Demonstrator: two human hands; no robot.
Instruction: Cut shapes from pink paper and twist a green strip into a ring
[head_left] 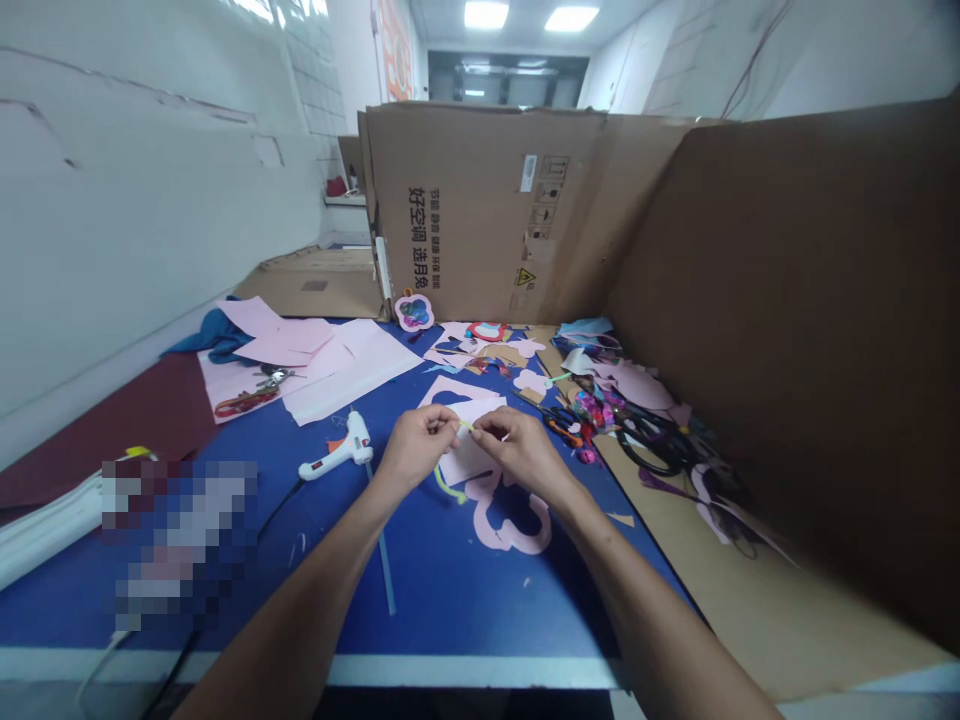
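My left hand [420, 443] and my right hand [517, 447] meet over the middle of the blue table, fingertips pinched. Between them is a thin yellow-green pipe cleaner [450, 487], with its lower part curving down below my left fingers. Behind it lies a pale pink paper sheet [465, 462]. Under my right wrist rests a pink cloud-shaped paper frame [512, 535] with an open centre. To the left of my left hand lies a white hot glue gun [337, 455], and a blue glue stick [386, 560] stretches beside my left forearm.
Cardboard walls [495, 220] stand at the back and right. Pink paper sheets [292, 340] are piled back left. Black-handled scissors [652, 445] lie among scraps at right. A decorated pink flower shape [414, 312] leans against the cardboard. Cables [176, 665] run off the front left edge.
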